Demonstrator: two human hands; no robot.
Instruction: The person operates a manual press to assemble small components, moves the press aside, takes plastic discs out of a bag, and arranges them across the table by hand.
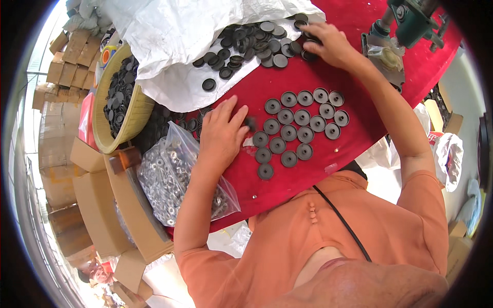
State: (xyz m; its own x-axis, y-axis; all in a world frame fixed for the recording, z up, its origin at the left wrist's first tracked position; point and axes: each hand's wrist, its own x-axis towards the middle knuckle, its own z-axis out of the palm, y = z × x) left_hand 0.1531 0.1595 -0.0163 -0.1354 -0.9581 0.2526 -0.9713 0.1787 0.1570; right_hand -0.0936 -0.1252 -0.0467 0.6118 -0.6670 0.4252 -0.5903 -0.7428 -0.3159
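Note:
My left hand [222,134] hovers at the left of the red cloth with its fingers apart. Beside its thumb and index fingertips is a small black cap [250,123], blurred; a firm grip on it does not show. My right hand [331,45] reaches to the far pile, index finger and thumb spread around some black caps [308,38] there. Loose black caps [246,41] are heaped on a white sheet at the far side. Between my arms, round black caps [303,117] lie spread in rough rows, each showing a small centre stub.
A clear bag of metal rings [167,177] rests by my left forearm. A yellow basket of black discs [143,110] stands at the left, above an open cardboard box [105,210]. A green metal machine [411,23] occupies the far right. Red cloth [354,149] covers the table.

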